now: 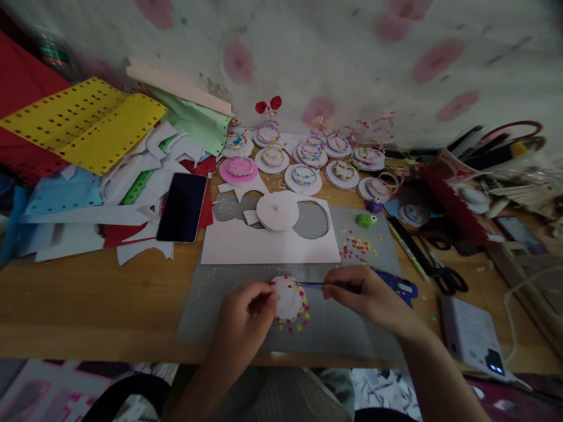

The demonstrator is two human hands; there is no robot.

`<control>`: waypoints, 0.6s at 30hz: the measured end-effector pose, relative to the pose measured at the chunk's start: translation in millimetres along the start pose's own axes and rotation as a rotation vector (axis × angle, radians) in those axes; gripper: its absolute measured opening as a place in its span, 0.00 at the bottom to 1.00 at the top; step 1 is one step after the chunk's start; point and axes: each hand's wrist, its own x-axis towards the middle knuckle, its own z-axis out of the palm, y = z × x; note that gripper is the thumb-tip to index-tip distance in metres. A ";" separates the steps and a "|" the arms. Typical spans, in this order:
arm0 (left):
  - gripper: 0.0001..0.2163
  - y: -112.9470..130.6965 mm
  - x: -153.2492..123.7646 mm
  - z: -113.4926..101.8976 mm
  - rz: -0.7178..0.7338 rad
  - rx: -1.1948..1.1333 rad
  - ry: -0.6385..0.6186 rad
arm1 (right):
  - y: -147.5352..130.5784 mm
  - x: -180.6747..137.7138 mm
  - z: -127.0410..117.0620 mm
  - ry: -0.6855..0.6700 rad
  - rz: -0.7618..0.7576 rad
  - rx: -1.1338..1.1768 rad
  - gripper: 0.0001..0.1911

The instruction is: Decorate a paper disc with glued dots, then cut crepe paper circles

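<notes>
Thumb and fingers of my left hand point(250, 308) are closed on the left edge of a small white paper disc point(288, 302). Red and yellow star- or flower-shaped bits ring the disc's rim, and a few more show just below it. My right hand point(360, 293) grips a thin dark stick-like tool point(311, 283), whose tip reaches the disc's upper right edge; its exact kind is too fine to make out. Both hands are over a grey cutting mat point(202, 316). Loose red and yellow bits point(356, 246) are scattered beyond my right hand.
Behind lies a cut white sheet point(264, 252) bearing a round white disc point(277, 211). Several decorated paper rounds point(303, 179) line the back. A phone point(182, 206) and paper scraps point(127, 176) are left; scissors point(446, 275), a pen point(409, 249) and a pale device point(470, 334) are right.
</notes>
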 end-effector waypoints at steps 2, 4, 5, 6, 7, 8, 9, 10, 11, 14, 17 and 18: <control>0.09 0.2 -0.2 0.0 0.010 -0.001 -0.004 | -1.1 2.4 5.3 -0.025 -0.003 0.001 0.15; 0.09 0.7 -0.2 -0.3 0.013 -0.003 -0.008 | -1.6 4.3 7.8 -0.027 -0.015 -0.014 0.16; 0.09 1.1 -0.2 -0.6 0.010 -0.002 -0.008 | -1.6 5.0 8.2 -0.024 -0.019 -0.018 0.16; 0.09 1.4 -0.2 -0.8 0.006 0.000 -0.005 | -1.4 5.5 8.1 -0.024 -0.020 -0.017 0.16; 0.09 1.6 -0.1 -0.9 0.005 0.002 -0.005 | -1.0 5.8 7.8 -0.028 -0.018 -0.009 0.16; 0.09 1.7 0.0 -1.0 0.006 0.003 -0.005 | -0.5 6.0 7.5 -0.037 -0.013 0.005 0.16; 0.09 1.6 0.1 -0.9 0.008 0.005 -0.004 | 0.0 6.1 7.1 -0.050 -0.006 0.021 0.16; 0.09 1.4 0.2 -0.8 0.012 0.006 -0.004 | 0.5 6.2 6.8 -0.062 -0.001 0.036 0.16; 0.09 1.0 0.3 -0.5 0.015 0.007 -0.005 | 0.8 6.3 6.6 -0.072 0.001 0.048 0.16; 0.09 0.1 0.5 0.2 0.017 0.010 -0.007 | 0.6 6.5 6.0 -0.078 0.016 0.059 0.16; 0.08 -0.2 0.1 0.4 0.015 0.009 -0.002 | -0.5 7.2 5.6 -0.083 0.042 0.078 0.17; 0.08 -0.3 -0.1 0.3 0.015 0.005 -0.001 | -0.7 7.7 5.6 -0.083 0.053 0.095 0.16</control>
